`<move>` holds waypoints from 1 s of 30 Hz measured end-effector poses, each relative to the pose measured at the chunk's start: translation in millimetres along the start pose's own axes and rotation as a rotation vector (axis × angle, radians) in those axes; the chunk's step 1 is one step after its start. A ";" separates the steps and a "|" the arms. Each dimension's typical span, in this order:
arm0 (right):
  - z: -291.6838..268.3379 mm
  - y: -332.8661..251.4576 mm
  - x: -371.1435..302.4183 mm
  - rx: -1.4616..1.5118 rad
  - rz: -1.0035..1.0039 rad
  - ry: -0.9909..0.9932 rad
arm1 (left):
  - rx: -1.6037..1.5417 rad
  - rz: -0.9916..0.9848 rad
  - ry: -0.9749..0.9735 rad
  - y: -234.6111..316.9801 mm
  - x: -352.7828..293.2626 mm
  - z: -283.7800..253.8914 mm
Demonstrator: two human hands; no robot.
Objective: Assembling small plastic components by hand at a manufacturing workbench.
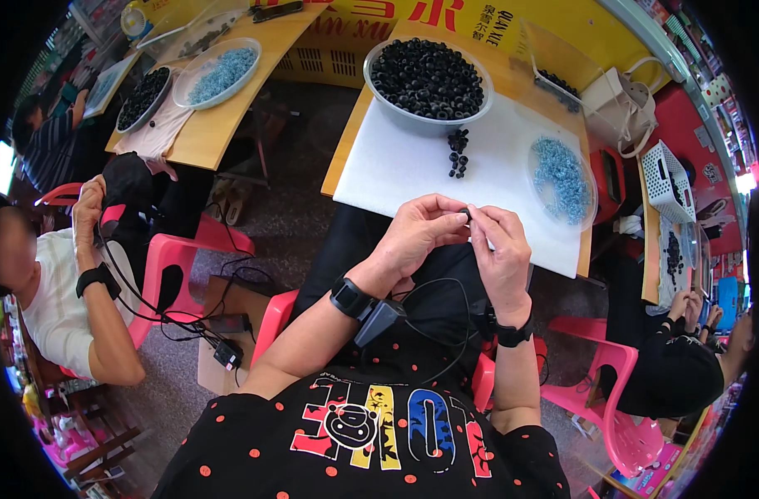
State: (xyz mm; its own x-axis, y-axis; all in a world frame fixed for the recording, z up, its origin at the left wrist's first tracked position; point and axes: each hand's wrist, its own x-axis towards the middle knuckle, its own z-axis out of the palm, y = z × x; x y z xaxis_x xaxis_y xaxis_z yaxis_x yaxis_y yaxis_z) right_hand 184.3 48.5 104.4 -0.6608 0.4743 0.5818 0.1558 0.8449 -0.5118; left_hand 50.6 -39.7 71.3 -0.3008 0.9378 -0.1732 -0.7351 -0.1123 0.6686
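Observation:
Over the near edge of a white sheet (413, 158), my left hand (417, 237) and my right hand (501, 249) meet fingertip to fingertip. Both pinch one small black round piece (465, 215), mostly covered by the fingers. Beyond them, a short row of similar black pieces (458, 155) lies on the sheet below a pale bowl (429, 126) heaped with many more. To the right of my hands, a translucent round dish (591, 204) holds small light-blue see-through pieces (560, 179). Each of my wrists wears a black band.
A cream handbag (621, 106) and a clear plastic box (554, 62) stand at the table's far right. On the left, a person in a white shirt (80, 308) sits near another table with bowls. Pink chairs (167, 266) and black cables (188, 320) are around me.

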 end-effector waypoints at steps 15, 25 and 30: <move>35.9 80.4 45.1 0.079 0.311 -0.164 | -0.360 -0.103 0.094 -6.3 11.4 -41.0; 69.9 97.1 46.4 -0.169 -0.002 -0.215 | -0.370 -0.088 0.105 1.3 9.4 -50.8; 49.5 66.6 41.0 -0.017 0.244 -0.244 | -0.353 -0.074 0.113 4.1 7.2 -52.9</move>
State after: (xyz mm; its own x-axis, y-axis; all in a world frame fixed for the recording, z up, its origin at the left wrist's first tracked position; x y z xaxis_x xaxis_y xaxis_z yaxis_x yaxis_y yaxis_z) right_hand 131.3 111.9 62.9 -0.7580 0.5919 0.2741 0.3422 0.7186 -0.6053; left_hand 13.3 -50.8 34.5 -0.2895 0.9076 -0.3041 -0.9157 -0.1700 0.3641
